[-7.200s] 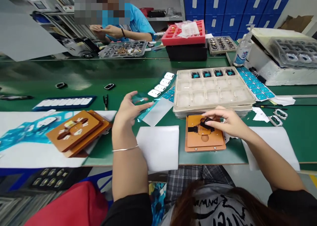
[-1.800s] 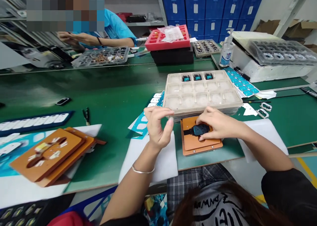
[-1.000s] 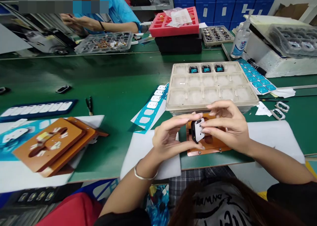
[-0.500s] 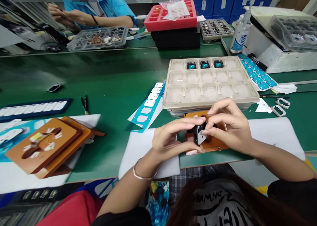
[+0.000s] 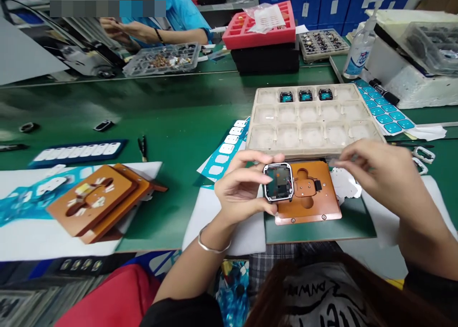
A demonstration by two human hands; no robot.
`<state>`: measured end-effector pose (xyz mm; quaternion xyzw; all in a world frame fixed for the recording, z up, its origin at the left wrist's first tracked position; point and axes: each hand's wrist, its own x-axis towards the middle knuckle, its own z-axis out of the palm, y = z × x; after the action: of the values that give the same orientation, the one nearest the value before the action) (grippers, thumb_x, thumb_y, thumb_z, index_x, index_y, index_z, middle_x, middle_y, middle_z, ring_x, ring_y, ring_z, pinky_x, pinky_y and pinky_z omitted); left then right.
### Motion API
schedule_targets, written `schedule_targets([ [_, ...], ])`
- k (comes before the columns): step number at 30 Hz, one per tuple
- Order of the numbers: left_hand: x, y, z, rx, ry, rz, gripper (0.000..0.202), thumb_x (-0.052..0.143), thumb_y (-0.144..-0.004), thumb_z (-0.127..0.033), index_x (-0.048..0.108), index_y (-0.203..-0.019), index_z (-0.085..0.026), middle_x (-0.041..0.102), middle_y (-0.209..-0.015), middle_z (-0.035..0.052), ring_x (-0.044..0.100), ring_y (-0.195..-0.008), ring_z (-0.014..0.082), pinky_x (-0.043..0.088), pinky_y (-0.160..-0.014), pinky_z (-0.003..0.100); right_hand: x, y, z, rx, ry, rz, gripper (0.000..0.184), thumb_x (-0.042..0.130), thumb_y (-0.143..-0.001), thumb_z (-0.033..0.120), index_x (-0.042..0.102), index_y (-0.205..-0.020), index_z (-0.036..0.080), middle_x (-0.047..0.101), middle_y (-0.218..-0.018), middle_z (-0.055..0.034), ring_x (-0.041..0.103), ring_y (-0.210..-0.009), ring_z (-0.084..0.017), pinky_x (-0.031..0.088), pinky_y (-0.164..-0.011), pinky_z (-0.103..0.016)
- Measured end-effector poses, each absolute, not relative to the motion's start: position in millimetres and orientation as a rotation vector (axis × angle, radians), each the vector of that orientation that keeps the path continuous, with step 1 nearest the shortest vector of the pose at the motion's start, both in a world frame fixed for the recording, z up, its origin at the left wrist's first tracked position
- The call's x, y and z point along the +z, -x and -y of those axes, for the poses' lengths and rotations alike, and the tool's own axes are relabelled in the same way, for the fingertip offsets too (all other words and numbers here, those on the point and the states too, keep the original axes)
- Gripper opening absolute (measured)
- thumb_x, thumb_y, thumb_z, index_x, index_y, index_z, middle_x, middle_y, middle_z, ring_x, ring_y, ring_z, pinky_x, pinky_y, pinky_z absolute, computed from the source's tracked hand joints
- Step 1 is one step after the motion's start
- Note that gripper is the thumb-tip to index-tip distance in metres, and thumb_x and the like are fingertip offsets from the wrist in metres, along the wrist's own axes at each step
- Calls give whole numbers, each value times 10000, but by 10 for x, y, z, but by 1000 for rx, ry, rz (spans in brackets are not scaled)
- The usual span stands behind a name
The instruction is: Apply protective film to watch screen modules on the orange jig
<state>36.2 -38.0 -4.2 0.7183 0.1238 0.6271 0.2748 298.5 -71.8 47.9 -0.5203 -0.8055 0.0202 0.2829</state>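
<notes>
My left hand [image 5: 240, 187] grips a small square watch case [image 5: 278, 182] by its left side, open face up, just over the left edge of an orange jig plate [image 5: 307, 193]. My right hand [image 5: 375, 172] hovers to the right of the jig, fingers pinched on a thin clear film [image 5: 336, 163] that I can barely make out. White backing scraps [image 5: 345, 184] lie under that hand. Behind the jig sits a beige compartment tray [image 5: 315, 126] with three blue-faced cases [image 5: 305, 95] in its back row.
A teal sticker sheet [image 5: 225, 148] lies left of the tray, another [image 5: 386, 112] to its right. Stacked orange jigs [image 5: 96, 200] sit at the left. A sanitiser bottle [image 5: 359, 45], red tray [image 5: 261, 28] and a person in blue [image 5: 161, 26] are across the green table.
The watch case was lifted off the jig and held by both hands; now only my left hand holds it, turned open face up, and my right hand has pulled away right with a film.
</notes>
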Motion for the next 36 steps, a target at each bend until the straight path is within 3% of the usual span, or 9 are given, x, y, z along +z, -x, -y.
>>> schedule_targets([
  [9, -123, -291, 263, 1882, -1980, -509, 230, 814, -779, -469, 716, -885, -290, 665, -1109, -2, 718, -1058, 197, 635, -943, 387, 339, -2761, 521, 170, 2225, 2671, 362, 454, -824, -65, 721, -975, 127, 716, -1001, -142, 715, -843, -228, 467, -620, -266],
  [13, -191, 69, -100, 2173, -1871, -1156, 223, 826, -764, -381, 709, -892, -241, 673, -1160, 21, 660, -1153, 232, 584, -965, 399, 414, -2658, 550, 160, 2274, 2683, 423, 400, -852, -78, 725, -1032, 126, 698, -1089, -170, 735, -903, -272, 519, -627, -290],
  [15, -229, 313, -281, 2019, -1656, -1760, 208, 773, -791, -318, 692, -934, -190, 652, -1242, 72, 631, -1200, 251, 584, -919, 372, 406, -2680, 576, 102, 2269, 2677, 429, 384, -867, -67, 711, -1061, 131, 696, -1092, -164, 741, -909, -290, 533, -622, -307],
  [19, -312, 686, -472, 1203, -1298, -2535, 221, 699, -831, -294, 680, -1005, -160, 670, -1238, 98, 626, -1190, 244, 505, -1032, 347, 345, -2765, 609, -67, 2233, 2679, 336, 399, -936, 30, 678, -1094, 132, 701, -1029, -146, 749, -865, -324, 527, -574, -338],
  [22, -362, 789, -493, 976, -1205, -2581, 312, 737, -799, -297, 666, -1079, -180, 708, -1152, 96, 642, -1152, 287, 488, -1041, 415, 315, -2799, 619, -165, 2208, 2682, 283, 440, -961, 94, 660, -1136, 126, 707, -1016, -149, 751, -838, -317, 511, -550, -326],
  [26, -383, 813, -468, 809, -1182, -2628, 521, 789, -751, -351, 594, -1214, -210, 606, -1337, 136, 530, -1296, 344, 443, -1075, 478, 291, -2813, 628, -205, 2201, 2687, 280, 462, -967, 114, 642, -1180, 135, 712, -1001, -140, 751, -829, -303, 503, -545, -305],
  [30, -382, 802, -490, 654, -1202, -2630, 418, 687, -818, -494, 666, -1146, -236, 516, -1413, 171, 428, -1357, 418, 374, -1093, 584, 260, -2832, 623, -187, 2180, 2716, 285, 466, -977, 136, 627, -1212, 134, 714, -1037, -136, 749, -822, -304, 521, -576, -335],
  [34, -366, 756, -529, 543, -1295, -2556, 547, 520, -893, -591, 539, -1379, -341, 433, -1498, 145, 365, -1397, 422, 307, -1112, 624, 223, -2856, 622, -214, 2138, 2724, 286, 469, -978, 147, 629, -1214, 140, 723, -1026, -139, 751, -799, -299, 513, -557, -333],
  [36, -350, 723, -520, 495, -1331, -2527, 570, 447, -906, -646, 549, -1362, -320, 412, -1511, 148, 340, -1415, 414, 298, -1122, 604, 206, -2865, 628, -231, 2120, 2730, 305, 488, -957, 124, 629, -1227, 141, 729, -997, -140, 751, -781, -296, 510, -546, -333],
])
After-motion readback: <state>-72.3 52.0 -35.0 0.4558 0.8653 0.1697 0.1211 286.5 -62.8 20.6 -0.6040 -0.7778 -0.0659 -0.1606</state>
